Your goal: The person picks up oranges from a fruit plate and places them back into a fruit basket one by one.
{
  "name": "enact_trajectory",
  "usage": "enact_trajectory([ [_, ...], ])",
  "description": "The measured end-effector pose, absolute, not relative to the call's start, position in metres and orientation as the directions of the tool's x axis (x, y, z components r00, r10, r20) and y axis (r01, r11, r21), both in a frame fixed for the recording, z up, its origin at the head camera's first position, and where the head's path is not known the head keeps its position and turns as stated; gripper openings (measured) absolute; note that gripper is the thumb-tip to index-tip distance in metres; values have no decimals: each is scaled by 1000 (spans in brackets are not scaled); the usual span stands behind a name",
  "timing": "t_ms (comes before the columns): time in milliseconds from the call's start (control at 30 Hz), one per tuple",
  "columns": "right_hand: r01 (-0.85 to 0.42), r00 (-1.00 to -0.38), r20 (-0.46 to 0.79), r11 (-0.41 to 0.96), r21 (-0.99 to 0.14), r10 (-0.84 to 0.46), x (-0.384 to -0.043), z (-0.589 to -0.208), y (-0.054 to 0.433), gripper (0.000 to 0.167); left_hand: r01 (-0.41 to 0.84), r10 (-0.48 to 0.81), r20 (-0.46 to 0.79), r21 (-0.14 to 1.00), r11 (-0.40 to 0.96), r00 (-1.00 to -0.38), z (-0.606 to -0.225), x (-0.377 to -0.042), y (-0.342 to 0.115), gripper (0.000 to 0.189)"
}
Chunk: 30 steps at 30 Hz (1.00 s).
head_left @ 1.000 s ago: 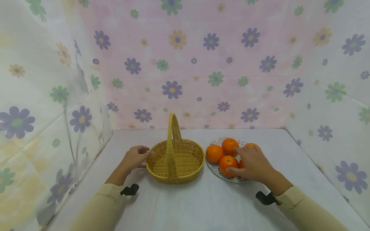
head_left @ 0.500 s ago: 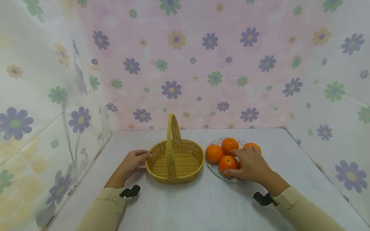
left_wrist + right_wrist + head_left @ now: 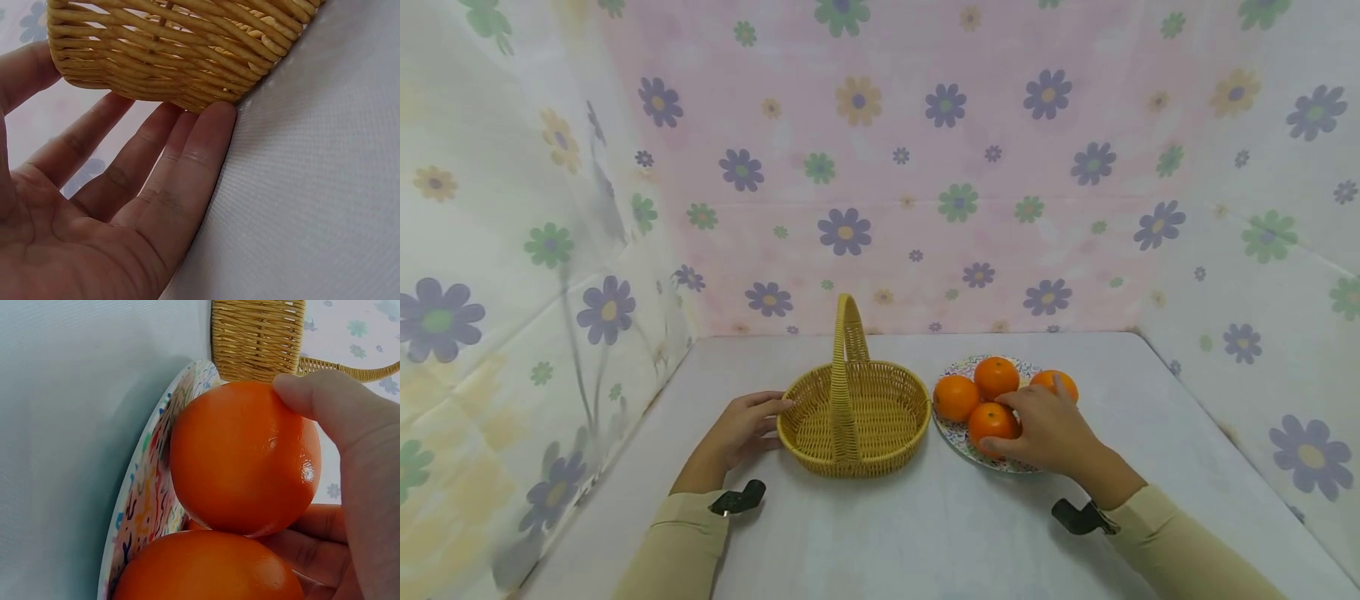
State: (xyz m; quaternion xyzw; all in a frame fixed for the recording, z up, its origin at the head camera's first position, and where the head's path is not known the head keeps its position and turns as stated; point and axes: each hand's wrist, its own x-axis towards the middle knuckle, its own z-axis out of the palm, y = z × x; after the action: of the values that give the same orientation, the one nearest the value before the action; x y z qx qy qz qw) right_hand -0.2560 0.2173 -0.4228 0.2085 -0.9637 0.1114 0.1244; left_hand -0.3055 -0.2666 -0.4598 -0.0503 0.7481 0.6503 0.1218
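A yellow wicker basket (image 3: 880,421) with a tall arched handle stands on the table. Against its left side rests my left hand (image 3: 741,433); in the left wrist view the nearly straight fingers (image 3: 200,156) touch the outer wall low down, and one digit reaches the rim. To the right lies a patterned plate (image 3: 958,437) with several oranges. My right hand (image 3: 1048,429) curls round the front orange (image 3: 991,425), thumb on one side and fingers beyond it. This orange (image 3: 244,456) still sits at the plate's edge, with another orange (image 3: 206,572) close beside it. The hand partly hides the plate.
Around the front orange lie a left orange (image 3: 957,398), a back orange (image 3: 997,377) and a right orange (image 3: 1056,385). The plate sits close to the basket's right side. Flowered cloth (image 3: 880,167) walls the white table (image 3: 880,542) at back and sides.
My left hand has come up against the basket's side. My right hand has shifted slightly left and closed round the front orange, uncovering more of the right orange.
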Motion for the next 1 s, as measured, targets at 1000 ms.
enact_trajectory([
  [1000, -439, -883, 337, 830, -343, -328, -257, -400, 198, 69, -220, 116, -230, 972, 87, -966, -467, -306, -274, 72],
])
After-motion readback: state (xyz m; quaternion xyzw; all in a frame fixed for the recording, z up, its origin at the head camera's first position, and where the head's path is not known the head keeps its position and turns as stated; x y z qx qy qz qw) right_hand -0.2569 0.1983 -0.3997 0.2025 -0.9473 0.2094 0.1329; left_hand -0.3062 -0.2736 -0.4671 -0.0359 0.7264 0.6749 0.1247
